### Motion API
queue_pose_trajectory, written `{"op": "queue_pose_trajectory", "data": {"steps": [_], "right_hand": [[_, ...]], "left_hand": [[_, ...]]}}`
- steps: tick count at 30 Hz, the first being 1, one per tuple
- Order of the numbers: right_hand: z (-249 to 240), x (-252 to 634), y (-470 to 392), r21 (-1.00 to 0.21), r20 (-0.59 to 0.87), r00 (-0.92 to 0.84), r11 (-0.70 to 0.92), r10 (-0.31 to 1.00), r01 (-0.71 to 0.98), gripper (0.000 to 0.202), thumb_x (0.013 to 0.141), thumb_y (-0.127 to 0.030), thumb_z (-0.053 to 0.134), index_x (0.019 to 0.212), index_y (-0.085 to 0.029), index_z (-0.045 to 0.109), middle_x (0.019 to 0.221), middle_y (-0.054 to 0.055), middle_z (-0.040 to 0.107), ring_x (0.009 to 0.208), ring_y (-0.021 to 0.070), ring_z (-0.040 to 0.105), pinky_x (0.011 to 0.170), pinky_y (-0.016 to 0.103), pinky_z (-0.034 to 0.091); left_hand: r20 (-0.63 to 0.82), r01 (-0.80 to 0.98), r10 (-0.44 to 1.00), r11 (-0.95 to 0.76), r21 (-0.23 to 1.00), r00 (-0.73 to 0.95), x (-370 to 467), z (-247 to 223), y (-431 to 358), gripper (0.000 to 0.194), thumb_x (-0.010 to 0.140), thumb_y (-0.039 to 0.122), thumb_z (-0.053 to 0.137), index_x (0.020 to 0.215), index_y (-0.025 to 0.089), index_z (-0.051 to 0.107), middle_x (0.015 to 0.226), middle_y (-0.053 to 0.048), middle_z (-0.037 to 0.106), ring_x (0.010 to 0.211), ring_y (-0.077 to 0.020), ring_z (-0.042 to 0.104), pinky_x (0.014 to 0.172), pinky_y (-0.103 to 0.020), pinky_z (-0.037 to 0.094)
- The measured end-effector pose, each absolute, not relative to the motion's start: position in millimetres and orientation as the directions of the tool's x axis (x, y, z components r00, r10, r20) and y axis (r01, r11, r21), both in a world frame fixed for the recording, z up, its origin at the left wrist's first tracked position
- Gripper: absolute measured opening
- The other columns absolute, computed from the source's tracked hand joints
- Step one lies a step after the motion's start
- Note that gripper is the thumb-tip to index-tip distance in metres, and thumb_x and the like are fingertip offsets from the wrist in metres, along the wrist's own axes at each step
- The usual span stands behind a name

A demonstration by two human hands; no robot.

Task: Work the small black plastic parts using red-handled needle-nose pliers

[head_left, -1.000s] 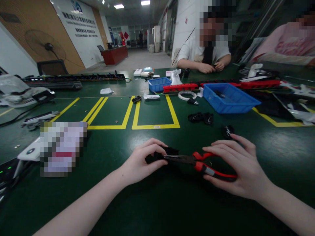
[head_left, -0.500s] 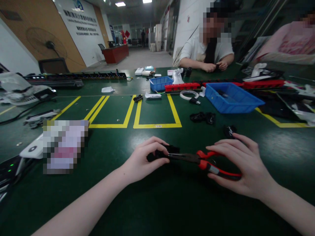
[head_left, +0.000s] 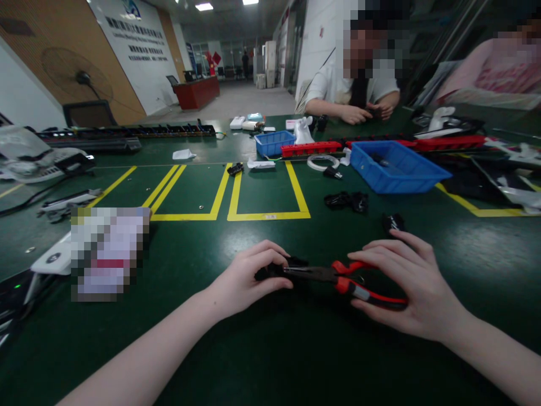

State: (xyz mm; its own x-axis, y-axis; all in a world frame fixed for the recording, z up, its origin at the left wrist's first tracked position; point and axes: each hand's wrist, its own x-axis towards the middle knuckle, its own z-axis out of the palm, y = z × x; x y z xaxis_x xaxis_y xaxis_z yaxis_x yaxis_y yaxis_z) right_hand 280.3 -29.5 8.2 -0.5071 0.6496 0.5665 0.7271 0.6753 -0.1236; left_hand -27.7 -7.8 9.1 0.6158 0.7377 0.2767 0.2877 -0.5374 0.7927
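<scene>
My right hand [head_left: 406, 287] is closed around the red-and-black handles of a pair of long-nose pliers [head_left: 350, 279]. The pliers lie nearly level, their jaws pointing left. My left hand [head_left: 256, 276] pinches a small black part [head_left: 270, 270] between thumb and fingers, just above the table. The pliers' tips reach this part beside my left fingertips; whether they grip it I cannot tell. Much of the black part is hidden by my fingers and dark against the table. Just beyond my right hand lies a small black bagged item [head_left: 393, 223].
Farther back on the green table [head_left: 253, 361] are a large blue bin [head_left: 397, 169], a smaller blue bin [head_left: 274, 144], black pieces [head_left: 346, 201] and red strips [head_left: 310, 149]. A blurred-out flat object [head_left: 114, 254] lies left. A co-worker [head_left: 355, 90] sits opposite, hands together.
The pliers and my right hand have shifted slightly left, toward my left hand. My left hand stays almost in place with the black part. The whole view has shifted a little.
</scene>
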Motion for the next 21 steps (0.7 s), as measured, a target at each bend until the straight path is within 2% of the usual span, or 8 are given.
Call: {"op": "queue_pose_trajectory", "data": {"steps": [10, 16, 21], "right_hand": [[6.8, 282.1, -28.0, -0.2, 0.561, -0.486, 0.679, 0.67, 0.706, 0.042, 0.077, -0.048, 0.063, 0.113, -0.029, 0.059, 0.096, 0.004, 0.07, 0.092, 0.0287, 0.065, 0.106, 0.057, 0.034], [9.9, 282.6, -28.7, -0.205, 0.546, -0.504, 0.689, 0.67, 0.695, 0.04, 0.077, -0.043, 0.064, 0.113, -0.026, 0.059, 0.095, 0.005, 0.069, 0.092, 0.0287, 0.064, 0.106, 0.059, 0.034], [10.4, 282.9, -28.8, -0.226, 0.533, -0.502, 0.686, 0.682, 0.692, 0.04, 0.078, -0.043, 0.063, 0.114, -0.029, 0.057, 0.096, 0.004, 0.068, 0.093, 0.0305, 0.064, 0.106, 0.06, 0.035]], "left_hand": [[0.282, 0.276, 0.727, -0.544, 0.792, 0.626, -28.1, 10.5, -8.8, 0.016, 0.089, 0.028, 0.068, 0.099, 0.016, 0.062, 0.117, -0.008, 0.062, 0.105, -0.0204, 0.062, 0.088, -0.035, 0.054], [0.322, 0.262, 0.72, -0.572, 0.778, 0.615, -28.3, 10.2, -9.5, 0.015, 0.089, 0.026, 0.069, 0.098, 0.017, 0.061, 0.118, -0.008, 0.061, 0.107, -0.0202, 0.061, 0.089, -0.035, 0.054], [0.337, 0.267, 0.719, -0.584, 0.766, 0.607, -29.5, 9.7, -9.7, 0.015, 0.089, 0.025, 0.068, 0.098, 0.017, 0.061, 0.119, -0.008, 0.061, 0.109, -0.0203, 0.061, 0.09, -0.036, 0.055]]}}
